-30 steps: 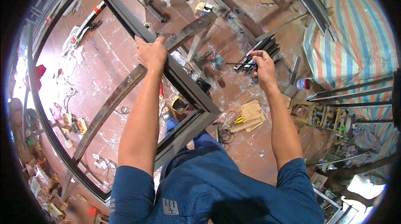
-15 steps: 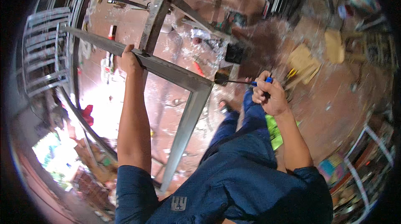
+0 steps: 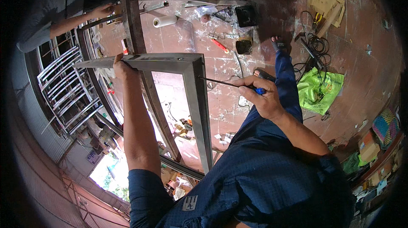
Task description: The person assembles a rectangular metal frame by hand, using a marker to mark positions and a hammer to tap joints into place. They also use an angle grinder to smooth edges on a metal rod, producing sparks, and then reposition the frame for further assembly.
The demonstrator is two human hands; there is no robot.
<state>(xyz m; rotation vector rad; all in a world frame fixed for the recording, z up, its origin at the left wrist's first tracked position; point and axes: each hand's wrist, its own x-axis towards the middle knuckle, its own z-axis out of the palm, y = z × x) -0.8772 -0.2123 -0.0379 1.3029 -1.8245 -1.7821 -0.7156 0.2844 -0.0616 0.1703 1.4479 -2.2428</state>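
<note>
A grey metal frame [image 3: 196,113] stretches in front of me, its corner toward the middle of the view. My left hand [image 3: 124,68] is closed around the frame's far bar, left of that corner. Held in my right hand [image 3: 264,99] is a screwdriver [image 3: 221,82] with a blue handle and a long dark shaft. The shaft points left, and its tip meets the frame's outer side just below the corner. Whether the tip sits in a screw or a hole is too small to tell.
Dark metal beams [image 3: 135,28] support the frame. At the far left another person's arm [image 3: 72,25] reaches in. On the floor lie a white roll [image 3: 165,21], a red-handled tool [image 3: 220,45], black cables [image 3: 321,49], a lime-green bag [image 3: 321,90] and cardboard [image 3: 325,5].
My view has shifted and the frame appears turned, its corner farther left. The right hand has come left and lower with the screwdriver. Another person's arm now shows more at the far left.
</note>
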